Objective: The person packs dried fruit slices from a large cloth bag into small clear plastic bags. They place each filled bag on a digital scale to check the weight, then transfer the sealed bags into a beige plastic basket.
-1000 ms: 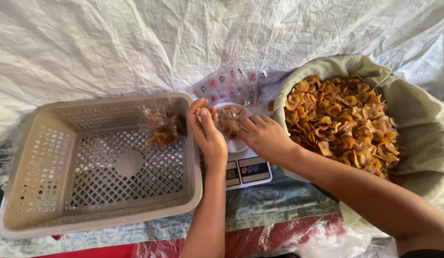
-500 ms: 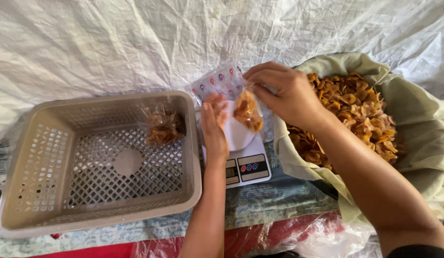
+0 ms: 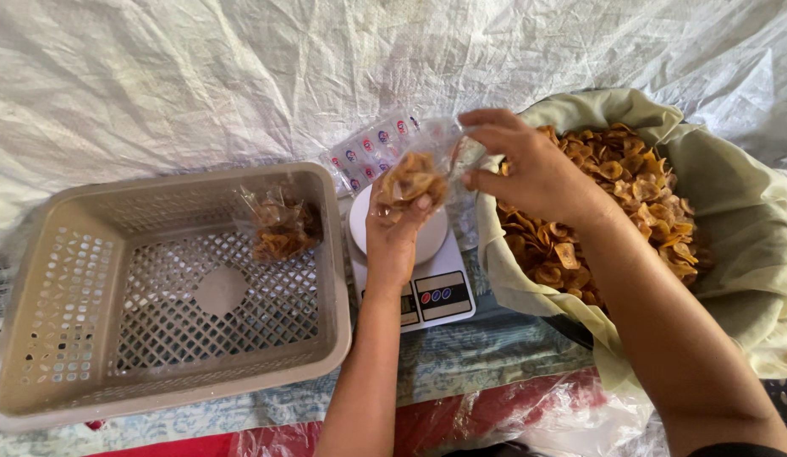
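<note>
Far to the left of your hands sits a beige perforated basket (image 3: 114, 338), with one filled packet of chips (image 3: 279, 227) lying in its far corner. Your left hand (image 3: 395, 233) cups a clear bag of chips (image 3: 413, 176) from below, just above the white scale (image 3: 427, 271). Your right hand (image 3: 529, 165) pinches the bag's top edge. Right of it, a cloth-lined tub (image 3: 740, 211) holds loose chips (image 3: 613, 195).

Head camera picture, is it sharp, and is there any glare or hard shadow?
Head view: soft, even light, no hard shadows; slight glare on the clear bag of chips held by the left hand and right hand; basket and scale sharp; edges bow slightly.
</note>
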